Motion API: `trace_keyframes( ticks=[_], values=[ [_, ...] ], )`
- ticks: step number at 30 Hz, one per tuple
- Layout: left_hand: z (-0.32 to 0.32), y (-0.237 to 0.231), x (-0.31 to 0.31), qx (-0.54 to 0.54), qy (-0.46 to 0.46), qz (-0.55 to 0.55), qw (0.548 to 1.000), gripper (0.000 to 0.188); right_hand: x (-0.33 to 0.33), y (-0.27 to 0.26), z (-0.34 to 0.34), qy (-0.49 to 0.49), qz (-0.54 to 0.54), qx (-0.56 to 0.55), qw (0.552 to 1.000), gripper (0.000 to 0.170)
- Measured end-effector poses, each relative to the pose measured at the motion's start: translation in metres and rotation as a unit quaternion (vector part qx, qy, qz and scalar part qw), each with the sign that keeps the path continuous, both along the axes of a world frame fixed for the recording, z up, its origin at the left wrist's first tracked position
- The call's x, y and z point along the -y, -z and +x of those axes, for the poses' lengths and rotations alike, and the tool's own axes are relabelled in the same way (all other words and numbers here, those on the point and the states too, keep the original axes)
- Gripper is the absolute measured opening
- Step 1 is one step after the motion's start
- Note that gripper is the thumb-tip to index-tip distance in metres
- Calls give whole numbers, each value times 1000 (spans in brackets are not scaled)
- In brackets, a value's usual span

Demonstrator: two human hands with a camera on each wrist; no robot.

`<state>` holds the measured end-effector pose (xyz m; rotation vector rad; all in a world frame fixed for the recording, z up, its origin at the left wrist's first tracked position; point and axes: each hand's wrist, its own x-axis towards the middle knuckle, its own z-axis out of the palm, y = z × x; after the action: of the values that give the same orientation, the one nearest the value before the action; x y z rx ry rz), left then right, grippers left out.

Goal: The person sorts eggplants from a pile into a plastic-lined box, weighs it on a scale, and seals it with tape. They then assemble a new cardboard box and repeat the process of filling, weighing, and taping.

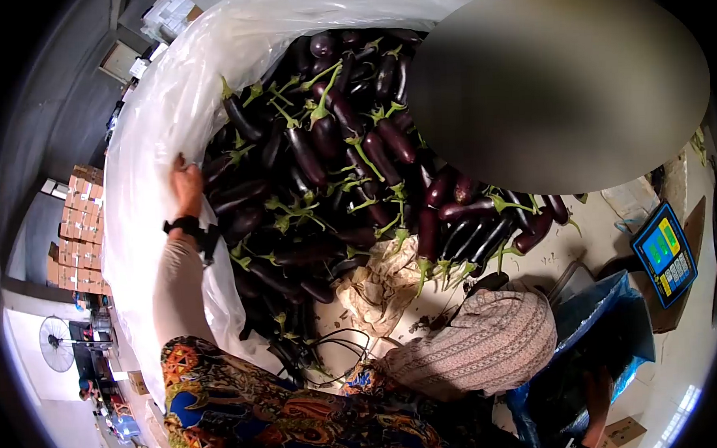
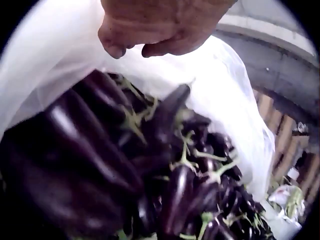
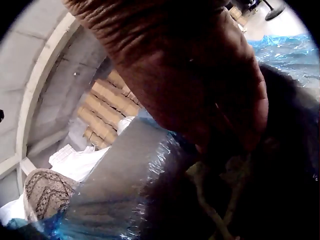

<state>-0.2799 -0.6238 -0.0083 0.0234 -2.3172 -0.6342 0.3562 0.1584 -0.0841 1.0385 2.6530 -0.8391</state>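
Observation:
Glossy dark eggplants (image 1: 305, 155) with green stems fill a big translucent plastic liner (image 1: 147, 152). At its left side my left hand (image 1: 186, 188) lies over the plastic beside the pile, fingers loosely bent. The left wrist view shows this hand (image 2: 165, 25) above the eggplants (image 2: 95, 135), nothing visible between its fingertips. My right hand (image 1: 598, 401) is down inside a blue plastic bag (image 1: 625, 294). In the right wrist view, green stems (image 3: 207, 200) show right below the right hand's fingertips (image 3: 202, 145); deep shadow hides the rest, and I cannot tell whether it grips an eggplant.
Crumpled brown paper (image 1: 380, 286) lies on the pale floor by the pile. A scale display (image 1: 663, 253) stands beyond the blue bag. Pale patterned cloth (image 1: 489, 338) bulges between my arms. A large blurred oval (image 1: 559, 90) covers the upper right. Stacked cartons (image 1: 81, 230) stand far left.

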Motion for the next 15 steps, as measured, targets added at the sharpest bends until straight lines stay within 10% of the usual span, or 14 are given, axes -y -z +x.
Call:
trace_keyframes(
  ticks=[2,10,15],
  values=[
    [-13,-29,61,-4,-92,-208,974,51,-4,7,-1,-7,-4,-21,1000,34],
    [4,-24,-47,166,59,-26,984,51,-4,24,11,13,-24,-24,999,36],
    [-34,-4,-130,48,82,90,991,62,-12,23,17,30,-78,21,996,36]
  ],
)
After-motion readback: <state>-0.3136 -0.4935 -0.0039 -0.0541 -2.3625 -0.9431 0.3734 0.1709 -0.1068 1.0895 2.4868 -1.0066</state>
